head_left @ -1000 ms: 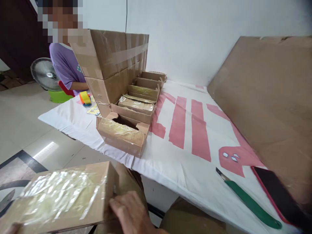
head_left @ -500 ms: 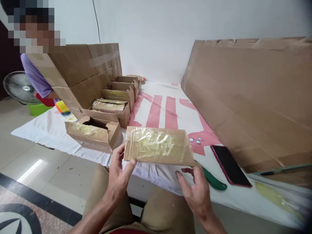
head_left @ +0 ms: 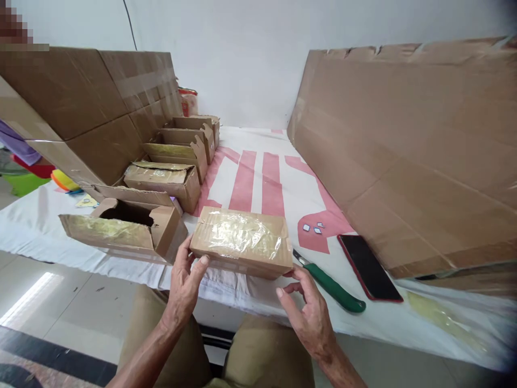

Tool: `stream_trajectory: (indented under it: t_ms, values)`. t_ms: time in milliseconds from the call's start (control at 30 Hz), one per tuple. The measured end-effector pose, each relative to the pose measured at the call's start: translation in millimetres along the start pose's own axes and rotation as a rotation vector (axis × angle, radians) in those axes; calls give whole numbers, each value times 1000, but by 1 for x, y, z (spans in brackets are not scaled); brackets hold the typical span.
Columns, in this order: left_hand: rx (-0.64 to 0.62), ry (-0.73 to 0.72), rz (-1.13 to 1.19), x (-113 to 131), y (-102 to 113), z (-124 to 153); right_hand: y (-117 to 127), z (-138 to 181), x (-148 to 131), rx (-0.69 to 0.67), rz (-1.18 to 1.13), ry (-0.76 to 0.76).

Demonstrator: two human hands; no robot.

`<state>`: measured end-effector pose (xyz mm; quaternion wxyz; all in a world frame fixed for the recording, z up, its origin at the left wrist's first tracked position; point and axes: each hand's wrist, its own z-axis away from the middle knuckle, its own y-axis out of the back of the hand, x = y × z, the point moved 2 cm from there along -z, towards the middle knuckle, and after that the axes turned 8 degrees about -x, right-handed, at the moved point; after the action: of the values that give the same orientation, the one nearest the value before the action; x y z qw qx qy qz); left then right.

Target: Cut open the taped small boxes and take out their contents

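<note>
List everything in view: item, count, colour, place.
Taped cardboard box: 1, brown, centre
Small cardboard boxes: at least 5, brown, left row
Stacked cartons: several, brown, upper left
Large cardboard panel: 1, brown, right
Knife: 1, green handle, beside taped box
Smartphone: 1, black and red, right of knife
Tablecloth: 1, white and pink, beneath
Small patches: 3, whitish, left of smartphone
Roll: 1, yellow and orange, far left
Unclear item: 1, red and white, back left
Blurred item: 1, green, far left
Cable: 1, black, upper left
Wall: 1, white, back
Floor: 1, pale, lower left
Co-worker's sleeve: 1, purple, left edge
Left hand: 1, bare, taped box's left end
Right hand: 1, bare, box's near right corner
Trouser legs: 2, khaki, bottom
</note>
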<state>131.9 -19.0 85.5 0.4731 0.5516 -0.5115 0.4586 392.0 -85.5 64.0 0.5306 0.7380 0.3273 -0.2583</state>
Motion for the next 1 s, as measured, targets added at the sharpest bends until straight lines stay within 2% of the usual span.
stream_trajectory:
  t_ms: [100,233,400,500,667,767,833,933,1000]
  values:
    - [54,31,-93,0,0,-2,-2,4,-3,18,2,-3]
    - [70,54,-67,-1,3,-7,9,2,9,-9,94,43]
    - [50,45,-18,1,2,-10,52,2,62,-26,516,52]
    - [52,60,-3,2,0,-10,66,5,97,-98,736,-5]
    - [50,51,33,3,1,-15,61,7,122,-142,730,11]
    - [119,10,7,5,4,-25,66,8,119,-105,634,30]
    - [138,-23,-31,7,4,-34,80,6,107,-42,543,11]
    - [105,-53,-60,8,1,-50,110,-6,73,23,419,-93]
    - [79,-71,-44,6,-2,-58,122,-24,40,-24,376,-126]
